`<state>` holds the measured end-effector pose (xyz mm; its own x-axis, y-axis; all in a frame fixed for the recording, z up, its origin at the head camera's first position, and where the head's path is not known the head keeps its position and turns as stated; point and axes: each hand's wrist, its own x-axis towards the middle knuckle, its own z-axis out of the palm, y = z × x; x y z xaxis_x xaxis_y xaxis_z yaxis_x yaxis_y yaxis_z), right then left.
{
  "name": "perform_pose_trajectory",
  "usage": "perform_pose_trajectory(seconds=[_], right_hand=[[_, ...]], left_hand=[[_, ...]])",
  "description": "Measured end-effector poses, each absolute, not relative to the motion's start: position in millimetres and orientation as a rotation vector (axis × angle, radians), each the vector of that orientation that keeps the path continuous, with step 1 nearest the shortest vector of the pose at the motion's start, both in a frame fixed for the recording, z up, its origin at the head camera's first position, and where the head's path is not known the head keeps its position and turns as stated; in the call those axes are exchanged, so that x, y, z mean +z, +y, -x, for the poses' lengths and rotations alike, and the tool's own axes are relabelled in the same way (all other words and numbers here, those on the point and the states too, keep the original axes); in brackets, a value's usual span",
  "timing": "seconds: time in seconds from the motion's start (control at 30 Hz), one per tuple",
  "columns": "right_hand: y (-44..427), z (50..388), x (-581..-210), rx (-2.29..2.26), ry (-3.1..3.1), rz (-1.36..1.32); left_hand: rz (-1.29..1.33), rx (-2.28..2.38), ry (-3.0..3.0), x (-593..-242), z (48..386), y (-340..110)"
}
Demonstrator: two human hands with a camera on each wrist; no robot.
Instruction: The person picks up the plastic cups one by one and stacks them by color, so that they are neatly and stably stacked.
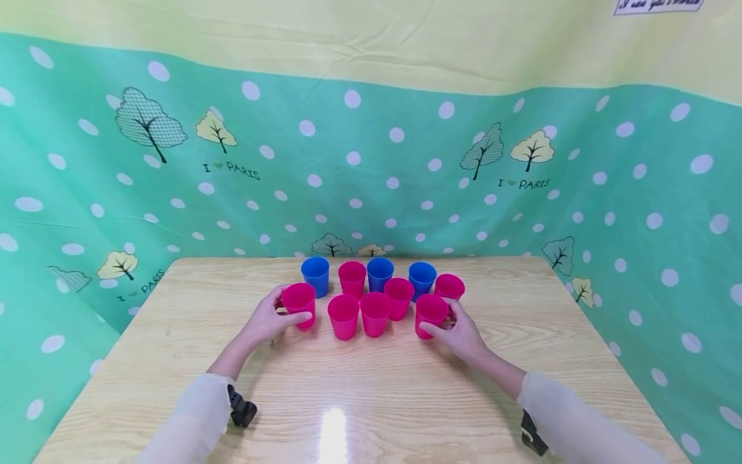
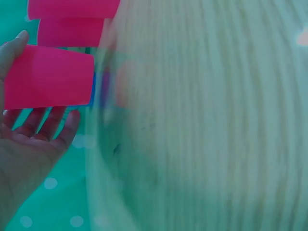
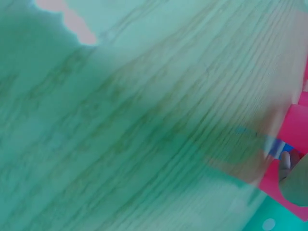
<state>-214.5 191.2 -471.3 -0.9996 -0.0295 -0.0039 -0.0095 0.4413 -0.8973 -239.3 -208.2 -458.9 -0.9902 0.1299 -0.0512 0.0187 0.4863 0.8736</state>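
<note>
One pink cup was gripped by the left hand, another pink cup by the right hand, and crowded neighbouring cups on the worktop risked being toppled by sideways drag.

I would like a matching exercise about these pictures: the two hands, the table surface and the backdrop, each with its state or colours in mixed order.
Column one
1. Left hand
2. Right hand
3. Tabletop
4. Fabric backdrop

Column two
A. Teal and pale yellow
B. Holding the front row's rightmost pink cup
C. Light wood-grain
D. Holding the leftmost pink cup

Pairs: 1-D; 2-B; 3-C; 4-A
</note>
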Motion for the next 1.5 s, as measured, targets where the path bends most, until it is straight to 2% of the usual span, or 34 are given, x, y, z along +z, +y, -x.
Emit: perform_pose_trajectory(seconds=[0.67,1.3,1.5], right_hand=[[187.1,186.3,-453.6,-1.443,2.674,0.113],[183.8,168.2,-460.1,-1.331,2.614,0.508],[184.5,166.0,-462.4,-1.345,2.579,0.533]], left_hand=[[-0.289,1.524,2.572,-432.6,221.4,-215.1],[-0.436,1.507,2.549,-399.3,200.5,-202.2],[-0.472,1.481,2.545,-390.4,193.9,-193.7]])
